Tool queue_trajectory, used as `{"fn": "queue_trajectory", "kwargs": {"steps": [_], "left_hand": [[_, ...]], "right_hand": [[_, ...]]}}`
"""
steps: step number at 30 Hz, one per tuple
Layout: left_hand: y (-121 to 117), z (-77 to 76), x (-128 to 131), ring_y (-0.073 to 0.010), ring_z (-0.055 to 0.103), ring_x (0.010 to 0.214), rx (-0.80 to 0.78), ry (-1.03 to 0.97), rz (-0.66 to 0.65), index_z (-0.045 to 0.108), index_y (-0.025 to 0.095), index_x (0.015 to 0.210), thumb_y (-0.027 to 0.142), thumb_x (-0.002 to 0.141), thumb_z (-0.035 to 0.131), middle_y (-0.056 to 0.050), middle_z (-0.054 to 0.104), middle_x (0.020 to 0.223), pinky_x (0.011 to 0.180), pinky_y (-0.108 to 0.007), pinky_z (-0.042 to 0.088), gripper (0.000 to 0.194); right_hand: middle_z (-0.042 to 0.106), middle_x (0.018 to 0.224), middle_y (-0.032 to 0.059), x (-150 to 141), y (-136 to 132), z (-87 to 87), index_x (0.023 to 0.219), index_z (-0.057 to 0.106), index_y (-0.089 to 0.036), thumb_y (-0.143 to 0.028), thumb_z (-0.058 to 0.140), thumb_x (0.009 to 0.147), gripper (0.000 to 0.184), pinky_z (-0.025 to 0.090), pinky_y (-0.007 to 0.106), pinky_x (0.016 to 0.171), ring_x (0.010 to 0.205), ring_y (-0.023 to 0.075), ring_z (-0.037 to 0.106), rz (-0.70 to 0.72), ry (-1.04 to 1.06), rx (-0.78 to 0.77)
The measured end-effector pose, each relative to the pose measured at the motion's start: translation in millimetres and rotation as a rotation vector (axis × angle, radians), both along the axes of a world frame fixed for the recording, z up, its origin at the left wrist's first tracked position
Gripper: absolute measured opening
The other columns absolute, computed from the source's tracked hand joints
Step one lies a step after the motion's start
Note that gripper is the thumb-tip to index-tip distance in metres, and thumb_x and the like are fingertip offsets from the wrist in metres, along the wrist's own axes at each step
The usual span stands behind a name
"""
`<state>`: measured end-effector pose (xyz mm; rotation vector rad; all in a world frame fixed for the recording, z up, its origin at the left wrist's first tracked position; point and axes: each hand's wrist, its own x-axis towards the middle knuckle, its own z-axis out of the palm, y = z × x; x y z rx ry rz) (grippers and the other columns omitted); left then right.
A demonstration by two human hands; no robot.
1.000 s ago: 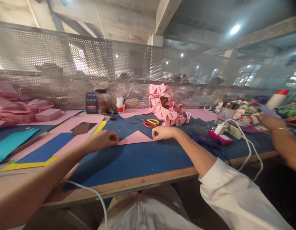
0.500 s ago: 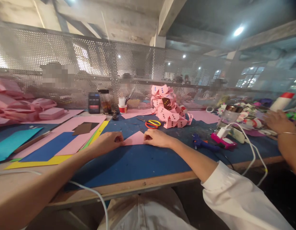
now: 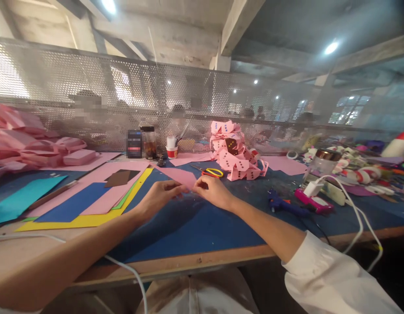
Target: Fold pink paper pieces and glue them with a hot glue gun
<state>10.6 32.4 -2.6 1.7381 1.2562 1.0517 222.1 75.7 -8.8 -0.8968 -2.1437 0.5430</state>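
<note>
A small pink sheet of paper slants up and leftward above the blue mat. My right hand pinches it by its lower right corner, thumb and fingers closed. My left hand lies just below the sheet, close to the right fingertips. Its fingers are loosely stretched and slightly apart; whether they touch the paper's lower edge is unclear. Behind the right hand lie scissors with yellow and red handles. Past them rises a stack of pink paper pieces with printed dots.
Coloured sheets lie on the left, before a pink paper heap. A phone, a jar and a cup stand at the back. Rightward are a blue glue gun, pink power block and white cable.
The pink sheet has turned from lying between both hands to pointing up and left. My left hand has moved right, off the sheet's left corner. The neighbour's hand has mostly left view.
</note>
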Motion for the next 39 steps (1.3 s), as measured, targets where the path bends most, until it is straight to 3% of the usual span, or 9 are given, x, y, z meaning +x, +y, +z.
{"fn": "queue_trajectory", "kwargs": {"steps": [4, 8, 12, 15, 18, 24, 28, 33, 39], "left_hand": [[1.4, 5.1, 13.3, -0.0198, 0.065, 0.082, -0.023, -0.203, 0.037, 0.074, 0.015, 0.092, 0.047, 0.079, 0.067, -0.007, 0.074, 0.088, 0.078, -0.029, 0.049, 0.035], [3.1, 12.2, 13.0, -0.0192, 0.065, 0.083, -0.006, -0.274, 0.013, 0.073, 0.016, 0.093, 0.045, 0.078, 0.07, -0.006, 0.074, 0.088, 0.083, -0.031, 0.05, 0.033], [2.5, 14.1, 8.1, -0.0177, 0.064, 0.076, -0.071, -0.241, -0.014, 0.072, 0.015, 0.08, 0.043, 0.076, 0.073, -0.005, 0.072, 0.081, 0.078, -0.03, 0.051, 0.028], [-0.3, 14.5, 7.8, -0.0171, 0.063, 0.073, -0.092, -0.225, -0.039, 0.072, 0.016, 0.078, 0.042, 0.076, 0.073, -0.005, 0.071, 0.079, 0.075, -0.029, 0.051, 0.027], [-3.2, 16.6, 9.9, -0.017, 0.063, 0.075, -0.065, -0.255, -0.043, 0.071, 0.016, 0.08, 0.042, 0.076, 0.072, -0.004, 0.07, 0.079, 0.077, -0.029, 0.051, 0.026], [2.4, 19.1, 7.4, -0.0159, 0.062, 0.072, -0.012, -0.345, 0.007, 0.065, 0.017, 0.085, 0.048, 0.076, 0.069, -0.001, 0.067, 0.079, 0.075, -0.03, 0.051, 0.032], [10.3, 21.9, -3.2, -0.0128, 0.057, 0.062, -0.026, -0.21, 0.011, 0.066, 0.015, 0.085, 0.048, 0.075, 0.07, 0.001, 0.062, 0.071, 0.061, -0.024, 0.045, 0.035], [14.0, 24.8, -11.9, -0.0186, 0.063, 0.076, -0.071, -0.082, -0.046, 0.07, 0.014, 0.103, 0.048, 0.075, 0.069, -0.005, 0.07, 0.085, 0.067, -0.027, 0.048, 0.044], [21.3, 12.9, -14.0, -0.0211, 0.064, 0.091, -0.058, -0.034, -0.137, 0.071, 0.018, 0.109, 0.042, 0.075, 0.071, -0.006, 0.073, 0.102, 0.08, -0.03, 0.048, 0.042]], "right_hand": [[0.066, 0.08, 0.0011, -3.0, -5.6, 3.8, 0.082, 0.065, -0.018, -0.032, 0.063, 0.086, 0.014, 0.045, 0.026, 0.071, 0.074, 0.0135, 0.059, 0.051, 0.096, 0.04], [0.065, 0.09, 0.0039, 6.2, -1.2, 16.1, 0.089, 0.063, -0.019, -0.034, 0.059, 0.088, 0.016, 0.046, 0.028, 0.078, 0.084, 0.0149, 0.06, -0.061, 0.265, 0.153], [0.065, 0.091, 0.0035, 15.4, 9.7, 19.8, 0.102, 0.06, -0.018, -0.047, 0.061, 0.085, 0.033, 0.047, 0.028, 0.076, 0.082, 0.015, 0.061, -0.085, 0.404, -0.022], [0.062, 0.074, -0.0004, 15.0, 13.2, 16.2, 0.085, 0.061, -0.017, -0.052, 0.059, 0.085, 0.035, 0.044, 0.026, 0.068, 0.069, 0.0137, 0.058, -0.015, 0.359, -0.16], [0.058, 0.063, -0.0027, 12.0, 10.2, 14.2, 0.07, 0.057, -0.018, -0.048, 0.061, 0.084, 0.034, 0.04, 0.025, 0.062, 0.062, 0.0122, 0.054, -0.017, 0.332, -0.178], [0.062, 0.071, 0.0001, 11.2, 0.1, 19.2, 0.075, 0.057, -0.017, -0.043, 0.054, 0.089, 0.03, 0.048, 0.027, 0.069, 0.068, 0.0143, 0.06, 0.114, 0.339, -0.208], [0.063, 0.087, 0.0028, 13.9, -0.9, 18.7, 0.101, 0.056, -0.019, -0.028, 0.045, 0.094, 0.016, 0.051, 0.03, 0.078, 0.079, 0.0152, 0.062, 0.028, 0.306, 0.031], [0.055, 0.118, 0.0091, 16.1, -5.7, 16.9, 0.13, 0.049, -0.025, -0.001, 0.046, 0.082, 0.053, 0.043, 0.04, 0.099, 0.111, 0.0229, 0.052, -0.102, -0.066, 0.533], [0.051, 0.131, 0.007, 11.0, -14.4, 12.8, 0.126, 0.057, -0.029, -0.007, 0.056, 0.087, 0.045, 0.033, 0.045, 0.102, 0.122, 0.0274, 0.041, -0.034, -0.346, 0.687]]}}
